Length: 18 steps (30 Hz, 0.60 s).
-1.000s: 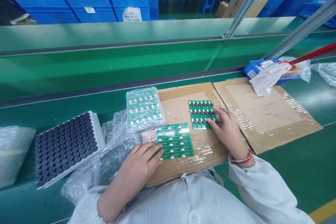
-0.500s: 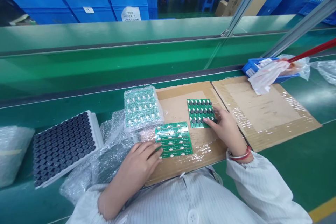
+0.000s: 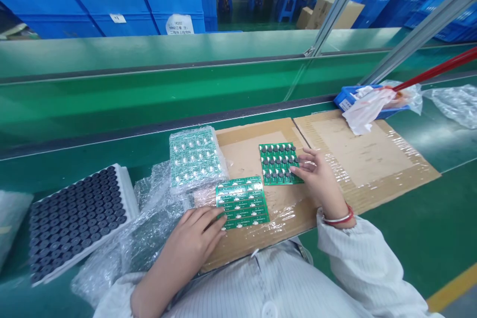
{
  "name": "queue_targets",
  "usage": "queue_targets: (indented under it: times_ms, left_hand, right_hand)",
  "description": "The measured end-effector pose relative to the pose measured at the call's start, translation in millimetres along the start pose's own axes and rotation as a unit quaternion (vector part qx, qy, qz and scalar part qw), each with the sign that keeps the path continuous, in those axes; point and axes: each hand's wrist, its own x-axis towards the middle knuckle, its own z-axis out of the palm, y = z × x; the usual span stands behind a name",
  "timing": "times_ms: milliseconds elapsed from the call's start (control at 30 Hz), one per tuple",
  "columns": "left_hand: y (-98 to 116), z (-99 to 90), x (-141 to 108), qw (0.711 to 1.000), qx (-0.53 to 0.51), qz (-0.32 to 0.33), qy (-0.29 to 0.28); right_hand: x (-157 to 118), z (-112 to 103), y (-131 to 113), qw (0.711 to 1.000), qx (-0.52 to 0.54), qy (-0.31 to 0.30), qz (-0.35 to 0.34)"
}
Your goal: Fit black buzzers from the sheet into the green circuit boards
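Note:
A green circuit board (image 3: 242, 203) with small white parts lies on the cardboard (image 3: 238, 154). My left hand (image 3: 199, 233) rests at its left edge, fingers partly spread and touching it. Farther right lies a second green board (image 3: 278, 163) carrying rows of round black parts. At its right edge is my right hand (image 3: 316, 174), thumb and fingers curved and apart by the black parts, with nothing seen gripped. A bubble-wrapped stack of boards (image 3: 197, 158) sits behind the first board. To the far left a white tray holds many round black parts (image 3: 78, 218).
Loose bubble wrap (image 3: 149, 228) lies left of my left hand. A blue bin (image 3: 346, 97) with plastic bags stands at the back right, near slanting metal posts and a red strap (image 3: 436, 72). Blue crates (image 3: 108, 0) stand beyond the green ledge.
The whole view has shifted slightly. My right hand has drawn back a little to the right from the board with black parts, and its fingers have lifted. My left hand remains at its board.

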Motion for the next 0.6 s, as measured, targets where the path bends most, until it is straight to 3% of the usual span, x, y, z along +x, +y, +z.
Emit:
queue_targets:
  times_ms: [100,300,433,600]
  left_hand:
    - [-1,1.8,-1,1.000,0.000,0.002,0.003]
    - [-3,5.4,-1,0.999,0.008,0.024,0.022]
    - [-1,5.5,2,0.999,0.010,0.019,0.033]
    - [2,3.4,7,0.999,0.013,0.027,0.046]
  right_hand:
    - [10,-9,0,0.999,0.041,-0.026,0.019]
    - [46,-33,-22,0.978,-0.010,-0.209,0.009]
    - [65,-30,-32,0.921,-0.111,-0.367,-0.070]
    - [63,-6,-37,0.865,-0.162,-0.455,-0.136]
